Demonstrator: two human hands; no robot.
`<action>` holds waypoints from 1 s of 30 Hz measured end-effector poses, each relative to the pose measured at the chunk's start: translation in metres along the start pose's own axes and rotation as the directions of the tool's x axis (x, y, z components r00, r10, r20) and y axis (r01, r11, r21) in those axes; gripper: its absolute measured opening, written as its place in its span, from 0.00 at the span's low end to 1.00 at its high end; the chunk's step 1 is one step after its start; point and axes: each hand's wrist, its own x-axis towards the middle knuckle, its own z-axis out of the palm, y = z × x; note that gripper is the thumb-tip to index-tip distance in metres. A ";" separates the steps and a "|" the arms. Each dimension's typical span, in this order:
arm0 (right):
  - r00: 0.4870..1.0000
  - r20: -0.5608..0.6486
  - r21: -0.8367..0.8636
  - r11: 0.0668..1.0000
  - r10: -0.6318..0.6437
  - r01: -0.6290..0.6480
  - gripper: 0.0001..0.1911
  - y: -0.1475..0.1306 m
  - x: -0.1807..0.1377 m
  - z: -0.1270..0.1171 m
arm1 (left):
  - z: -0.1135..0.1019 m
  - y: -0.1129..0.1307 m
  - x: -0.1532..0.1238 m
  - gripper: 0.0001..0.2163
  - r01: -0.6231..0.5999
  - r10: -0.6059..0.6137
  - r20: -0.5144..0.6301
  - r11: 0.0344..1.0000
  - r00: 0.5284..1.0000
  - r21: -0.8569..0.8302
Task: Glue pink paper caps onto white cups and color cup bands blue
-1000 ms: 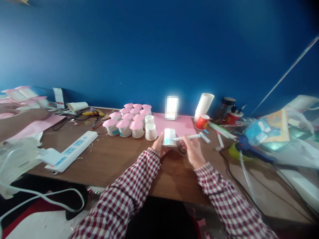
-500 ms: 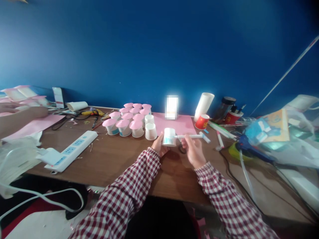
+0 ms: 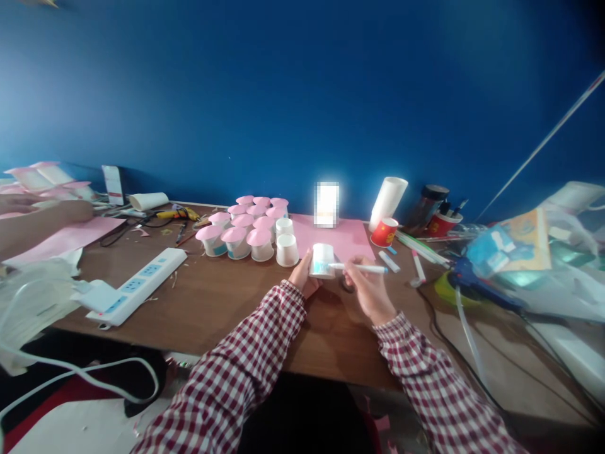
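Observation:
My left hand (image 3: 302,276) grips a small upside-down white paper cup (image 3: 322,260) with a blue band near its rim, held just above the brown desk (image 3: 222,302). A white marker pen (image 3: 363,268) is pinched in my right hand (image 3: 369,287), lying level with its tip against the cup's side. Both sleeves are red-and-white check. Just beyond the cup lies a pink paper sheet (image 3: 347,238).
Several pink-topped cups (image 3: 246,227) and two plain white ones (image 3: 285,243) stand behind. A white power strip (image 3: 137,284) lies left, loose pens (image 3: 418,265), a red cup (image 3: 384,232) and a glue gun (image 3: 472,280) right. Another person's arm (image 3: 33,224) rests far left.
My right hand has shifted slightly right and down, and the marker has tilted level against the cup. The cup stays in my left hand.

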 end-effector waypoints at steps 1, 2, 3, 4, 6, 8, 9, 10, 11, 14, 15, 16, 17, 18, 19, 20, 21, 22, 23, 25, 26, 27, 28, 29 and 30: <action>1.000 -0.004 -0.007 1.000 0.002 -0.002 0.12 0.000 0.000 0.000 | 0.000 0.000 0.000 0.21 0.004 -0.004 0.001 1.000 1.000 -0.002; 1.000 -0.014 -0.013 1.000 0.003 -0.003 0.12 0.001 0.001 0.000 | 0.000 0.000 0.000 0.21 0.009 -0.009 0.005 1.000 1.000 -0.006; 1.000 -0.028 -0.020 1.000 -0.001 0.000 0.12 0.001 0.001 0.000 | 0.000 0.001 0.000 0.21 0.013 -0.013 0.009 1.000 1.000 -0.011; 0.999 -0.044 -0.027 1.000 -0.008 0.006 0.13 0.002 0.002 0.000 | 0.000 0.001 0.000 0.21 0.019 -0.019 0.018 1.000 1.000 -0.014; 0.997 -0.070 -0.047 0.999 -0.026 0.023 0.13 0.002 0.002 0.000 | -0.001 0.001 0.001 0.21 0.026 -0.026 0.039 0.999 0.999 -0.022; 0.996 -0.083 -0.073 0.997 -0.036 0.030 0.12 0.002 0.001 0.000 | -0.002 0.000 0.002 0.21 0.022 -0.020 0.055 0.999 0.998 -0.028; 0.995 -0.087 -0.083 0.996 -0.038 0.031 0.12 0.002 0.001 0.000 | -0.003 0.000 0.002 0.21 0.020 -0.018 0.061 0.999 0.998 -0.029; 0.995 -0.090 -0.090 0.995 -0.039 0.030 0.12 0.002 0.001 0.000 | -0.003 -0.001 0.002 0.21 0.019 -0.017 0.066 0.999 0.998 -0.028; 0.995 -0.091 -0.097 0.995 -0.040 0.031 0.12 0.002 0.001 0.000 | -0.004 -0.001 0.002 0.21 0.018 -0.016 0.071 0.999 0.997 -0.028; 0.996 -0.076 -0.120 0.992 -0.047 0.037 0.12 0.001 0.001 0.001 | -0.006 -0.002 0.003 0.21 0.028 -0.025 0.101 0.999 0.995 -0.032; 0.997 -0.067 -0.125 0.991 -0.046 0.037 0.12 0.000 0.001 0.001 | -0.006 -0.002 0.003 0.21 0.031 -0.027 0.114 0.999 0.993 -0.034; 0.997 -0.059 -0.126 0.991 -0.043 0.035 0.13 0.000 0.001 0.001 | -0.007 -0.002 0.003 0.21 0.034 -0.029 0.128 0.999 0.991 -0.036; 0.998 -0.056 -0.122 0.992 -0.038 0.031 0.13 0.000 0.001 0.001 | -0.007 -0.002 0.003 0.22 0.039 -0.033 0.143 0.999 0.989 -0.037; 0.998 -0.059 -0.116 0.993 -0.031 0.024 0.13 0.000 0.001 0.001 | -0.007 -0.002 0.003 0.22 0.040 -0.034 0.154 0.998 0.987 -0.039; 0.998 -0.063 -0.108 0.994 -0.022 0.015 0.13 0.000 0.001 0.002 | -0.008 -0.002 0.003 0.22 0.040 -0.033 0.161 0.998 0.986 -0.042; 0.998 -0.065 -0.100 0.995 -0.013 0.006 0.14 0.000 0.001 0.002 | -0.008 -0.002 0.004 0.22 0.042 -0.033 0.165 0.998 0.986 -0.047; 0.998 -0.064 -0.092 0.996 -0.003 -0.003 0.14 0.000 0.002 0.002 | -0.008 -0.003 0.004 0.22 0.041 -0.032 0.164 0.998 0.986 -0.051; 0.998 -0.056 -0.082 0.997 0.006 -0.011 0.14 0.000 0.002 0.003 | -0.008 -0.003 0.004 0.22 0.039 -0.030 0.162 0.998 0.986 -0.054; 0.999 -0.044 -0.074 0.997 0.013 -0.017 0.14 0.001 0.002 0.003 | -0.008 -0.003 0.004 0.22 0.036 -0.027 0.160 0.998 0.987 -0.055; 0.999 -0.031 -0.070 0.997 0.015 -0.018 0.14 0.001 0.001 0.003 | -0.008 -0.003 0.004 0.22 0.030 -0.022 0.154 0.998 0.988 -0.047; 0.999 -0.037 -0.078 0.997 0.010 -0.013 0.14 0.001 0.001 0.003 | -0.008 -0.004 0.004 0.22 0.028 -0.022 0.150 0.999 0.988 -0.039; 0.999 -0.048 -0.090 0.996 0.004 -0.008 0.14 0.001 0.001 0.003 | -0.008 -0.004 0.004 0.22 0.027 -0.023 0.144 0.999 0.989 -0.030; 0.998 -0.063 -0.103 0.995 -0.005 -0.002 0.15 0.001 0.001 0.003 | -0.007 -0.004 0.004 0.22 0.028 -0.025 0.137 0.999 0.990 -0.021; 0.997 -0.075 -0.114 0.994 -0.013 0.004 0.15 0.001 0.001 0.003 | -0.007 -0.004 0.004 0.22 0.027 -0.026 0.130 1.000 0.991 -0.010; 0.996 -0.082 -0.119 0.993 -0.018 0.008 0.16 0.001 0.001 0.003 | -0.006 -0.003 0.004 0.22 0.027 -0.027 0.125 1.000 0.992 0.001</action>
